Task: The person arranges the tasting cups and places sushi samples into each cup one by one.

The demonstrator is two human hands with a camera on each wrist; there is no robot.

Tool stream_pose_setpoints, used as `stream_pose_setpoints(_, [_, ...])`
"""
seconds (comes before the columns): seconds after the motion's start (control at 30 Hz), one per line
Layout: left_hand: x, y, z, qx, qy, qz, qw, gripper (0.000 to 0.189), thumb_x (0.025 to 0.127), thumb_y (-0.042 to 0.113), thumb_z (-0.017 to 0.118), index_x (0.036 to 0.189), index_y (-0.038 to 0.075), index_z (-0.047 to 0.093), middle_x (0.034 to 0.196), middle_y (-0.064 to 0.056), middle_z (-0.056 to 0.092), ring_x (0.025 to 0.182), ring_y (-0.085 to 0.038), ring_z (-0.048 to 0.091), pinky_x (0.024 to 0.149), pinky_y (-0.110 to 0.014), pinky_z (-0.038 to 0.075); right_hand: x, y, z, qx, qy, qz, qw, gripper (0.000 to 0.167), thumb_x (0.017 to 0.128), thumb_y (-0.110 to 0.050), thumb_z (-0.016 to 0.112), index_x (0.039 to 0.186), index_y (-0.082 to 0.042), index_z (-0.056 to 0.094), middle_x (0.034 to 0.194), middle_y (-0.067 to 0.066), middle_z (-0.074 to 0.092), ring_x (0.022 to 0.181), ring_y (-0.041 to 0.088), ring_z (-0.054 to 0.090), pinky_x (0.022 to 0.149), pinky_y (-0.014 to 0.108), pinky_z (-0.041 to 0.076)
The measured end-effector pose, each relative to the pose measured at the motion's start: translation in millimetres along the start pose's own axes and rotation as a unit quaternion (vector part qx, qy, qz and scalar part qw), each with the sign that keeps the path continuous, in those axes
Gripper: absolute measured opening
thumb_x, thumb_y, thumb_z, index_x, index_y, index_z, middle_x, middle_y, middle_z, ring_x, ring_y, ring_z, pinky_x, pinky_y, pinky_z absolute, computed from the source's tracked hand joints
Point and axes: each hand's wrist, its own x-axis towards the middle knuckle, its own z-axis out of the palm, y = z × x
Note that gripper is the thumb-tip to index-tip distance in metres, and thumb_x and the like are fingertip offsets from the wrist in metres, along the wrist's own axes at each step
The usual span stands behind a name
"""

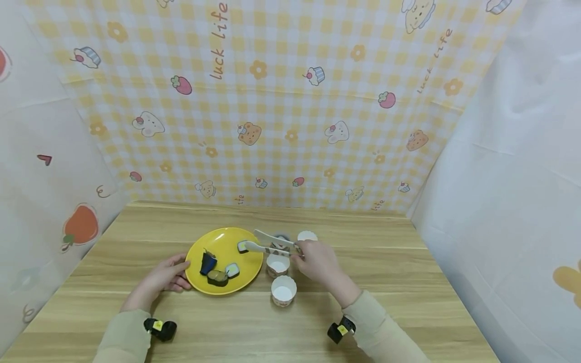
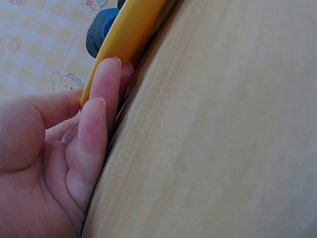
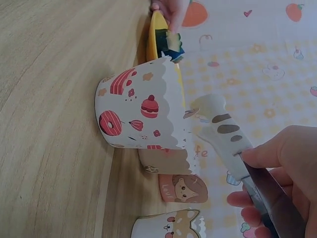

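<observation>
With my left fingers (image 2: 91,126) pinching the yellow plate (image 1: 224,247) steady on the worktop (image 1: 218,327) and my right fingers (image 3: 241,199) gripping the parted tongs (image 1: 268,249), I should straddle the sushi roll (image 1: 241,246) near the plate's right edge squarely before squeezing lightly.

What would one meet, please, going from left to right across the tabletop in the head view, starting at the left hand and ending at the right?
Left hand, plate, nearest cup, right hand.
</observation>
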Motion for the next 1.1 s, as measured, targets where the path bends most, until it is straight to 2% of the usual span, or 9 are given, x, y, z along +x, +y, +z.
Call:
stream_pose_setpoints(0.23, [-0.1, -0.4, -0.2, -0.005, -0.003, 0.001, 1.0000, 0.059, 0.104, 0.020, 0.041, 0.145, -0.012, 0.014, 0.075, -0.010, 0.061, 0.062, -0.020, 0.065, 0.055, -0.031, 0.054, 3.8, 0.7, 4.3, -0.003, -0.006, -0.016, 0.9998, 0.013, 0.086, -0.024, 0.068, 0.079, -0.016, 0.061, 0.056, -0.009, 0.038, 0.044, 0.004, 0.031, 0.037, 0.022, 0.024])
stream_pose_setpoints(0.47, [0.7, -1.7, -0.8, -0.007, -0.004, 0.003, 1.0000, 0.059, 0.104, 0.020, 0.041, 0.145, -0.012, 0.014, 0.075, -0.010, 0.062, 0.062, -0.020, 0.065, 0.055, -0.031, 0.055, 9.6, -2.7, 4.3, -0.008, -0.024, -0.013, 0.9996, 0.012, 0.087, -0.025, 0.069, 0.086, -0.013, 0.066, 0.059, -0.010, 0.044, 0.047, 0.004, 0.037, 0.038, 0.022, 0.030])
stream_pose_setpoints(0.73, [2.2, -3.0, -3.8, -0.012, -0.022, 0.008, 0.9996, 0.060, 0.104, 0.020, 0.040, 0.145, -0.013, 0.011, 0.077, -0.009, 0.063, 0.064, -0.020, 0.066, 0.056, -0.031, 0.055, 15.6, -7.1, 3.0, -0.039, -0.029, -0.024, 0.9985, 0.017, 0.087, -0.029, 0.070, 0.085, -0.013, 0.065, 0.060, -0.010, 0.045, 0.050, 0.006, 0.040, 0.040, 0.022, 0.033])
stream_pose_setpoints(1.1, [0.3, -0.3, -0.4, -0.008, -0.006, 0.005, 0.9999, 0.059, 0.104, 0.019, 0.040, 0.145, -0.013, 0.013, 0.074, -0.009, 0.061, 0.062, -0.019, 0.065, 0.055, -0.031, 0.054, 23.1, -12.1, 5.1, -0.060, -0.048, -0.027, 0.9967, 0.018, 0.090, -0.031, 0.066, 0.083, -0.015, 0.064, 0.063, -0.009, 0.049, 0.052, 0.007, 0.043, 0.043, 0.022, 0.035])
